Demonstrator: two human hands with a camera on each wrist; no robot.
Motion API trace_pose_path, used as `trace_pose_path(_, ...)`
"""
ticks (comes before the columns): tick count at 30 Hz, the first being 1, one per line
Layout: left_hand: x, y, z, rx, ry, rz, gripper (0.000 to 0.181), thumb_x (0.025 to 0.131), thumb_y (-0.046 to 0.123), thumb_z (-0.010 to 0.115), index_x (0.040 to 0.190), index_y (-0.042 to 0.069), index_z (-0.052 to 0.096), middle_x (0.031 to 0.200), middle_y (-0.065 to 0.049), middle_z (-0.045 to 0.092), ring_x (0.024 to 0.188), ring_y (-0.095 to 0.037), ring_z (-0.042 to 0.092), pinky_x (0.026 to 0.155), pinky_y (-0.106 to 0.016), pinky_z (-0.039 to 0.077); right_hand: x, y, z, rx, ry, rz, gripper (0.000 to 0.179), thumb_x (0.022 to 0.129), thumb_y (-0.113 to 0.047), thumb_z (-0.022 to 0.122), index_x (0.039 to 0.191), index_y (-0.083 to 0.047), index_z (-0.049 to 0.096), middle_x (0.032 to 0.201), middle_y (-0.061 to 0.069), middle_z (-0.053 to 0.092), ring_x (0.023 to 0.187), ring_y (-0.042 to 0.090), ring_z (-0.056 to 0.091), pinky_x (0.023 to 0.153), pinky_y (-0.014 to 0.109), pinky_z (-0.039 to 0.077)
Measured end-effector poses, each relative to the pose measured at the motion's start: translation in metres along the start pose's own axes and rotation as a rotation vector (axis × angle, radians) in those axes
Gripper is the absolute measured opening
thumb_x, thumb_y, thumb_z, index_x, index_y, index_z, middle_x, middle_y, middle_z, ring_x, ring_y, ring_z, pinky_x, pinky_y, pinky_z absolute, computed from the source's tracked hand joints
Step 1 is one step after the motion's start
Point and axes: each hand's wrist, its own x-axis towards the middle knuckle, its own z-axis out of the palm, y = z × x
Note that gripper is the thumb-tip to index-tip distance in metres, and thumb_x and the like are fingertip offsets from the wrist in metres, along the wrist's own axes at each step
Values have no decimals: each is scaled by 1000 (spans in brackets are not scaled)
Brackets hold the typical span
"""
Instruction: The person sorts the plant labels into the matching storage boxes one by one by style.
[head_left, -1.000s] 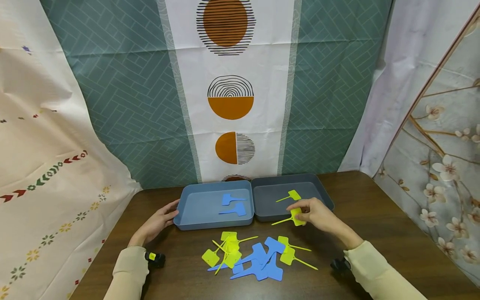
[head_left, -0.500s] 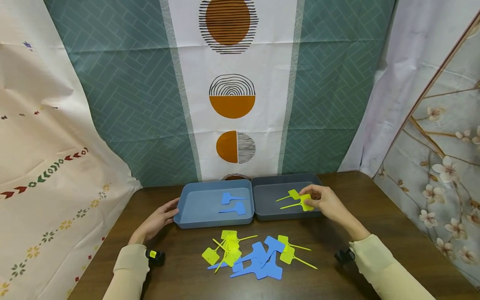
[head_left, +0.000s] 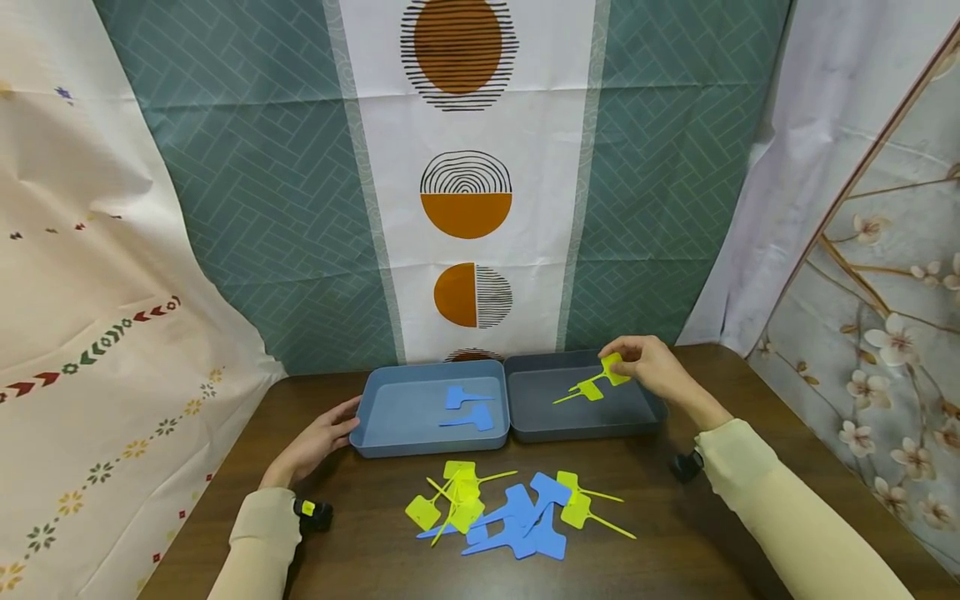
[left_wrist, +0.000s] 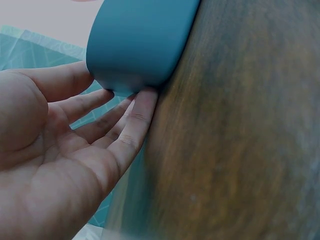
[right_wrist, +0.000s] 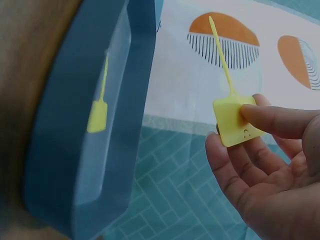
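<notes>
My right hand point(head_left: 647, 363) pinches a yellow plant tag point(head_left: 615, 370) by its square head, thumb on one face and fingers behind. It is raised over the dark grey tray point(head_left: 645, 414), and the tag's thin stem points up in the right wrist view. Another yellow tag point(right_wrist: 98, 116) lies inside that tray. My left hand point(head_left: 318, 443) rests at the left end of the blue tray point(head_left: 390, 448), its fairly straight fingertips point(left_wrist: 146, 97) against the end wall. Two blue T-shaped plant labels point(head_left: 474, 417) lie in the blue tray's right part.
In front of the trays, several yellow tags point(head_left: 467, 514) and blue labels point(head_left: 551, 543) lie in an overlapping pile on the brown wooden table point(head_left: 360, 542). Two yellow tags point(head_left: 575, 510) lie at its right side. A patterned cloth point(head_left: 495, 117) hangs behind the trays.
My right hand has carried the pinched yellow tag from the grey tray's front edge back and up over the tray. My left hand stays at the blue tray.
</notes>
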Motion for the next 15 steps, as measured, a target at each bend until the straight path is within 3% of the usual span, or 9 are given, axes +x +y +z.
trace_pose_path(9,0,-2,-1,13,3,-2,61,114,15,40,167,2,11,165,-30,21,149,-45,32,117,-48,40,42,-1,-4,-86,-69,30,21,99,4,61,115,2,73,101,18,72,80,26,66,63,31,56)
trace_pose_path(15,1,-3,-1,12,8,-6,61,114,15,41,166,2,12,164,-31,22,149,-45,32,117,-48,40,59,-3,6,-122,-94,57,22,98,6,61,116,4,73,102,19,71,87,27,67,69,39,61)
